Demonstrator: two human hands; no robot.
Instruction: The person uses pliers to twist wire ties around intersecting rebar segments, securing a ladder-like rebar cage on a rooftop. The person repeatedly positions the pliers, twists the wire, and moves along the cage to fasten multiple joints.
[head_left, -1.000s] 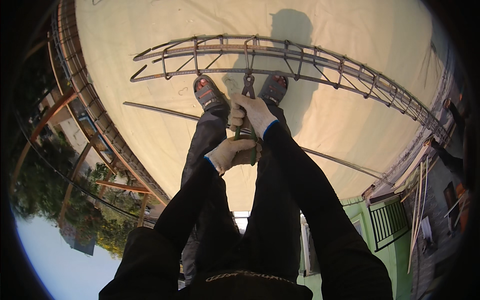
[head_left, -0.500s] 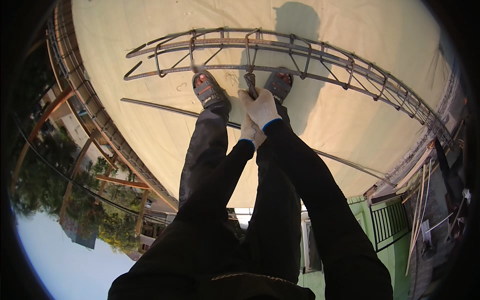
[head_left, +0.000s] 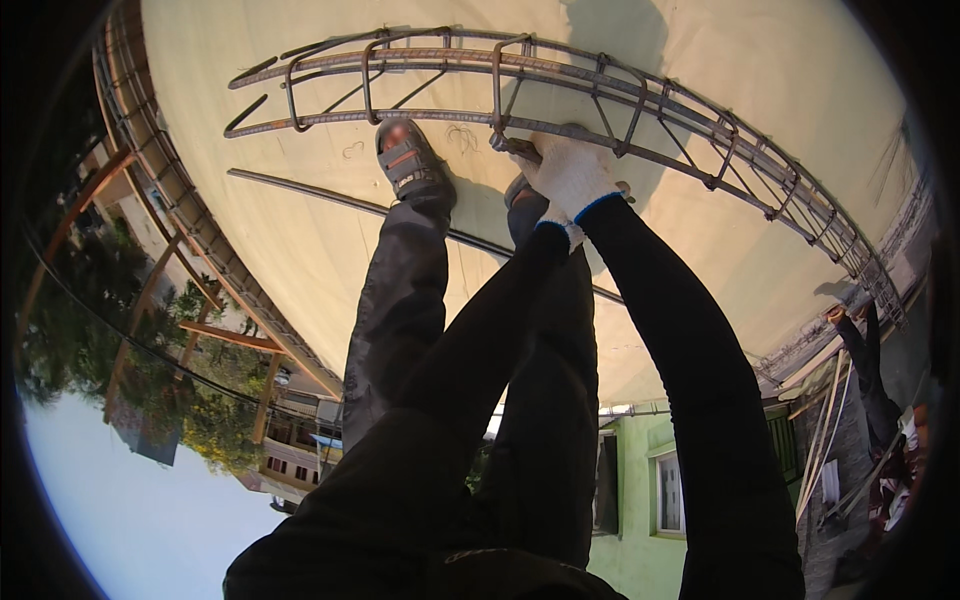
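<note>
Rebar cage (head_left: 560, 95) now nearer; both gloved hands (head_left: 570, 175) have reached it, clenched on its lower bar

Sunlit pale concrete rooftop slab (head_left: 300, 200)

Hard shadows fall across it; beyond its edge stand a green-walled building with windows (head_left: 650, 480), leafy trees (head_left: 130, 330) and pale sky (head_left: 130, 510).

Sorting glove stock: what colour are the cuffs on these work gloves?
Blue edging on white knit gloves, seen clearest in the head view.

I see a long rusty rebar cage (head_left: 560, 85) lying on its side across the pale concrete slab, stirrups looped around parallel bars, curving rightward into the distance.
</note>
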